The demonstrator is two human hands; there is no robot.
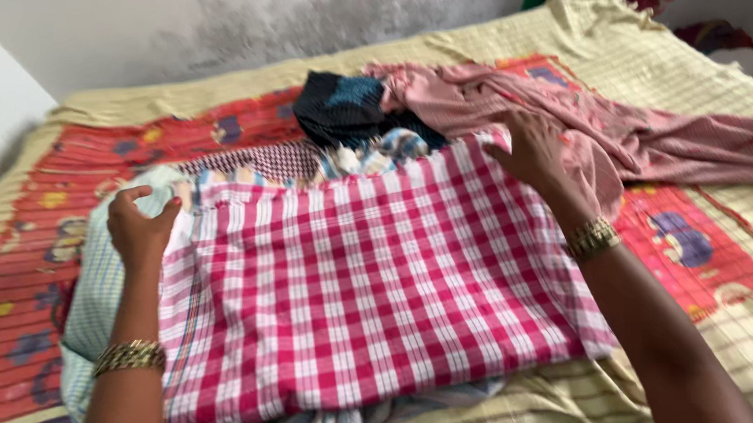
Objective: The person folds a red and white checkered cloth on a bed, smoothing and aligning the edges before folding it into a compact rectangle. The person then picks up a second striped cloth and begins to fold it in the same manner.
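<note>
Checked cloth (356,292), pink and white: spread flat on the bed (737,319), atop other folded fabrics. Left hand (139,226): pinches its far left corner. Right hand (533,149): fingers spread, pressing its far right corner. Behind: dark garment (338,106), crumpled pink garment (618,133).

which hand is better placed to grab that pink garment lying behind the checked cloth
Right, probably. The right hand rests at the checked cloth's far corner, beside the pink garment; the left hand is across at the other corner.
</note>
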